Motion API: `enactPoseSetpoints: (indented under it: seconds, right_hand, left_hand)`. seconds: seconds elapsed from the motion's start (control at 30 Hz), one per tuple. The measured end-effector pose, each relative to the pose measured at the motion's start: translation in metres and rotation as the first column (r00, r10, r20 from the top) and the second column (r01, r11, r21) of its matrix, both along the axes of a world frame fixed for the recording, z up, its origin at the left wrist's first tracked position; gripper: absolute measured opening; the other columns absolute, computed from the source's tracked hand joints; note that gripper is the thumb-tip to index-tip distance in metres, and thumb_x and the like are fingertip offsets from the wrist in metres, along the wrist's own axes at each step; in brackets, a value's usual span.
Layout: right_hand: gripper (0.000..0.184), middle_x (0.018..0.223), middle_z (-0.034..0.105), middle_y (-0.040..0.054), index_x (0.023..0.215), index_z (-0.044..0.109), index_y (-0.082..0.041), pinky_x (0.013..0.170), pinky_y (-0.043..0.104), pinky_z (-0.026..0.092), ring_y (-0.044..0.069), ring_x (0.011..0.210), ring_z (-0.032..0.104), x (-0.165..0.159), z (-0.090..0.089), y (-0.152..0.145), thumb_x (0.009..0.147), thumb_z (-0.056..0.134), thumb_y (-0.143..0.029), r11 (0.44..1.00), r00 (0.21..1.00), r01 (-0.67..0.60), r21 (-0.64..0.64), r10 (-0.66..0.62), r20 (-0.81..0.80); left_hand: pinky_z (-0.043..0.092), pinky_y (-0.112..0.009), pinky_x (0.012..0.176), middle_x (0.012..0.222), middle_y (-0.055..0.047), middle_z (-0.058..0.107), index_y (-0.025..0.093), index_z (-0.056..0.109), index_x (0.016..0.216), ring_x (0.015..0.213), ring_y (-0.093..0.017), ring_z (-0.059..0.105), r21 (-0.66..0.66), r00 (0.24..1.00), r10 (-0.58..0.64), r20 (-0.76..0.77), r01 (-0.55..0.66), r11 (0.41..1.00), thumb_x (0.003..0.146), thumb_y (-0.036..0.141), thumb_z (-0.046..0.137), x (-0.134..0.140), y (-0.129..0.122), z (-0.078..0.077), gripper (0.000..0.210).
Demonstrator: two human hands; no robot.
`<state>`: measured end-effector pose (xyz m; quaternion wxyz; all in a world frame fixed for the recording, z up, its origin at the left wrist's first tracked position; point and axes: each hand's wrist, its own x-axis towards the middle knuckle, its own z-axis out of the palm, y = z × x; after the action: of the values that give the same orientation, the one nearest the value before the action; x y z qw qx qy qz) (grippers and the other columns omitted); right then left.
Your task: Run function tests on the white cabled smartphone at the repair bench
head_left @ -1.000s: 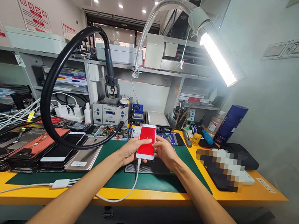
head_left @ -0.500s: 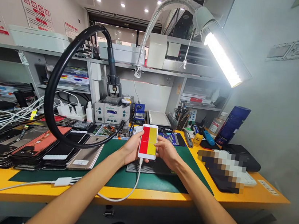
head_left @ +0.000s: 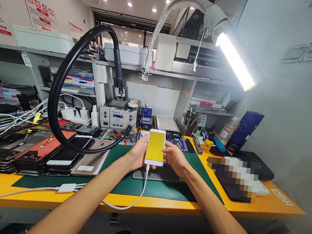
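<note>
A white smartphone is held upright over the bench, its screen filled with plain yellow. My left hand grips it along the left edge, with fingers passing behind the back. At the right edge my right hand is closed on the phone, its thumb by the lower right of the screen and the other fingers partly hidden behind. A white charging cable is plugged into the phone's bottom end and loops down past the bench edge. Beneath the phone, a dark perforated plate lies on the green mat.
Stacked phones and phone parts crowd the left, with tangled white cables. A thick black hose arches from the soldering station. A lit lamp hangs at upper right. Bottles and a blue can stand at right.
The phone's screen has gone from a red half and a yellow half to all yellow. The view has shifted slightly; both hands keep their hold.
</note>
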<state>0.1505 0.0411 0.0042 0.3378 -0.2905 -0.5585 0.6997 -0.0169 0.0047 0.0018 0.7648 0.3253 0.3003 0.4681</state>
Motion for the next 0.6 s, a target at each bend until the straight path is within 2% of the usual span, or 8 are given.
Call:
enactPoseSetpoints:
  seconds: [0.33, 0.47, 0.53, 0.6]
  right_hand:
    - [0.045, 0.096, 0.075, 0.0027, 0.108, 0.064, -0.022, 0.061, 0.028, 0.050, 0.017, 0.071, 0.066, 0.0004, -0.0003, 0.0000, 0.063, 0.063, -0.026, 1.000, 1.000, 0.005, -0.004, -0.005, -0.002]
    - [0.046, 0.100, 0.076, 0.0036, 0.112, 0.065, -0.023, 0.060, 0.027, 0.049, 0.018, 0.073, 0.068, 0.0010, -0.0031, 0.0019, 0.066, 0.062, -0.027, 1.000, 1.000, -0.004, 0.022, 0.004, 0.000]
    - [0.046, 0.101, 0.076, 0.0042, 0.112, 0.066, -0.023, 0.059, 0.027, 0.049, 0.018, 0.074, 0.068, 0.0011, -0.0035, 0.0017, 0.067, 0.062, -0.027, 0.999, 1.000, -0.010, 0.035, 0.010, 0.005]
    - [0.046, 0.100, 0.076, 0.0046, 0.112, 0.067, -0.023, 0.059, 0.028, 0.049, 0.018, 0.072, 0.068, 0.0011, -0.0034, 0.0013, 0.067, 0.061, -0.026, 0.999, 1.000, -0.017, 0.042, 0.017, 0.007]
  left_hand:
    - [0.058, -0.036, 0.042, 0.099, -0.021, 0.075, 0.012, 0.059, 0.138, 0.071, -0.030, 0.075, 0.036, 0.996, 0.017, -0.085, -0.014, 0.999, 0.104, 0.057, 0.031, 0.0029, -0.0027, 0.0037, 0.063]
    - [0.058, -0.033, 0.042, 0.099, -0.018, 0.075, 0.014, 0.057, 0.140, 0.065, -0.026, 0.074, 0.068, 0.979, 0.125, -0.160, -0.115, 0.991, 0.098, 0.041, 0.059, 0.0050, -0.0037, -0.0015, 0.050]
    - [0.059, -0.031, 0.042, 0.098, -0.018, 0.076, 0.012, 0.058, 0.138, 0.062, -0.024, 0.073, 0.087, 0.970, 0.159, -0.182, -0.145, 0.986, 0.090, 0.030, 0.072, 0.0058, -0.0041, -0.0041, 0.054]
    - [0.058, -0.029, 0.042, 0.096, -0.018, 0.076, 0.010, 0.059, 0.136, 0.061, -0.023, 0.072, 0.100, 0.964, 0.178, -0.197, -0.160, 0.982, 0.084, 0.025, 0.078, 0.0063, -0.0043, -0.0055, 0.057]
